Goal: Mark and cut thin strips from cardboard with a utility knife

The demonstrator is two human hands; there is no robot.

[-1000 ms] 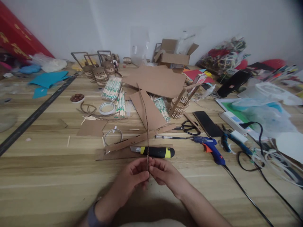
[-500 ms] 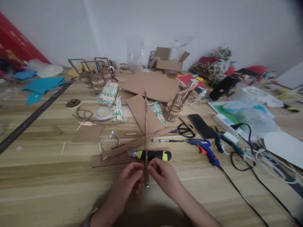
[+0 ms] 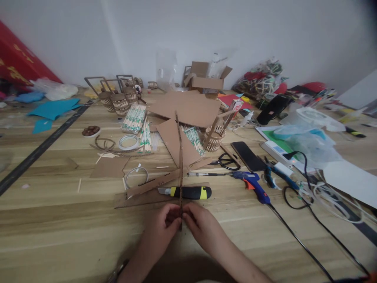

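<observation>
A left hand point(image 3: 163, 228) and a right hand point(image 3: 202, 225), fingers pinching the near end of one narrow cardboard strip point(image 3: 180, 169) from either side, hold it edge-up over the desk point(image 3: 73, 239), probably to keep the long piece steady. One utility knife point(image 3: 193, 192) and one glue gun point(image 3: 255, 186) lie nearby, presumably for easy reach; beyond stand one slatted basket point(image 3: 212, 144) and three handled buckets point(image 3: 120, 103)
</observation>
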